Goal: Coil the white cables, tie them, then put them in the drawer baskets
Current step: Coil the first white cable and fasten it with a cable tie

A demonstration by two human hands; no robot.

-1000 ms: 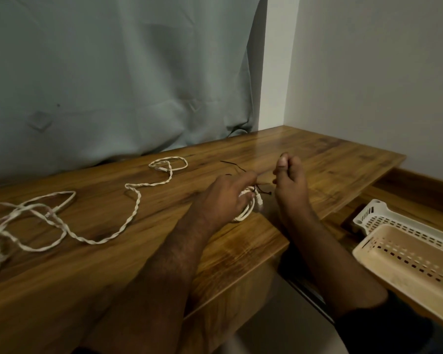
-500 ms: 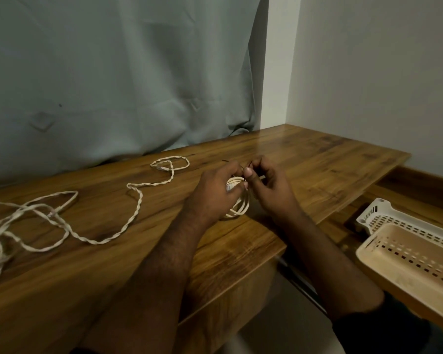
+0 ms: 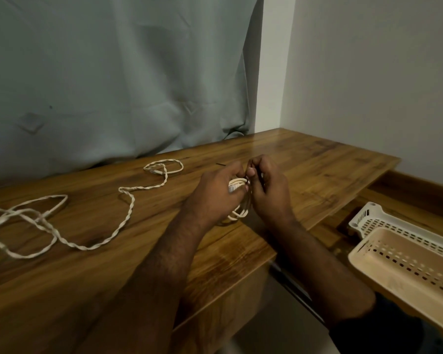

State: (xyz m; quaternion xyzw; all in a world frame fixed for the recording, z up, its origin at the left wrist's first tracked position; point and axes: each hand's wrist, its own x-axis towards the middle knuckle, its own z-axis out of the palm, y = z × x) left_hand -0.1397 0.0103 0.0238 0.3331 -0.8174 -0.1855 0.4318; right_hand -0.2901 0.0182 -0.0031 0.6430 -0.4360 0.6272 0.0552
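1. Coiled white cable (image 3: 238, 200): small bundle of several loops, held upright between both hands just above the wooden desk (image 3: 317, 175), near its front edge. No writing is legible on it.
2. Left hand (image 3: 215, 192): fingers curled round the left side of the coil, thumb and forefinger meeting at its top.
3. Right hand (image 3: 269, 187): fingers bent, thumb and forefinger pinching a thin dark tie (image 3: 251, 166) at the top of the coil. How the tie runs round the loops is hidden by the fingers.
4. Dark strand (image 3: 220, 164): a short thin end showing on the desk just beyond the left hand.
5. Loose white cable (image 3: 128, 213): twisted pair, lying uncoiled on the desk to the left of the coil, trailing in loops towards the desk's left end.
6. Beige basket (image 3: 404, 267): perforated plastic, lower than the desk top, to the right of the coil.
7. White basket (image 3: 368, 218): perforated, just behind the beige basket and touching it.
8. Grey curtain (image 3: 113, 85): hanging behind the desk.
9. White wall (image 3: 368, 72): to the right of the curtain.
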